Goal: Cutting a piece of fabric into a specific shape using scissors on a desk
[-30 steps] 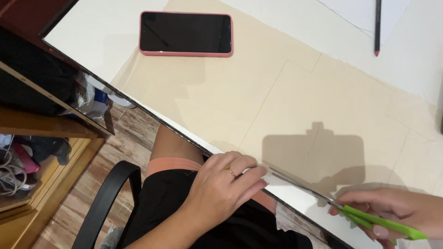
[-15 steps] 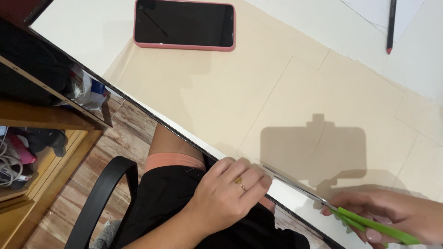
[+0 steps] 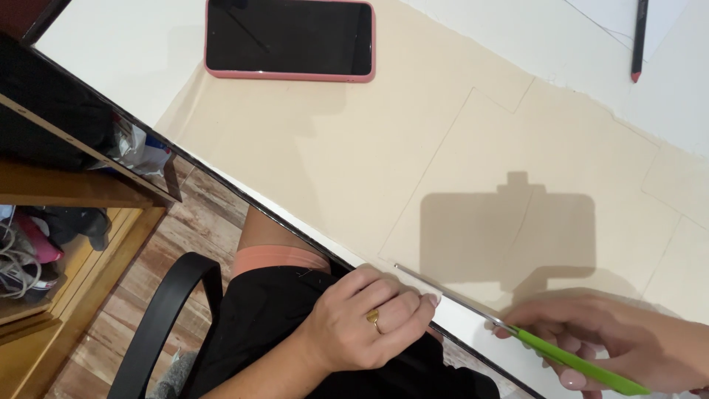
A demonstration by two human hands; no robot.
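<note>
A large beige paper sheet [image 3: 443, 170] with faint pencil lines lies on the white table and hangs over its near edge. My right hand [image 3: 620, 343] grips green-handled scissors [image 3: 561, 358], whose thin blades run up-left along the sheet's near edge. My left hand [image 3: 369, 318], with a gold ring, pinches the sheet's edge just below the blade tips, over my lap.
A black phone in a pink case [image 3: 289, 38] lies face up at the top of the sheet. A dark pencil with a red tip [image 3: 637, 41] rests at the top right on white paper. A wooden shelf unit [image 3: 59, 222] and a black chair arm [image 3: 159, 318] are to the left.
The view has shifted slightly. My left hand has slid a little along the sheet's edge, and the scissors have stayed on the same cut line.
</note>
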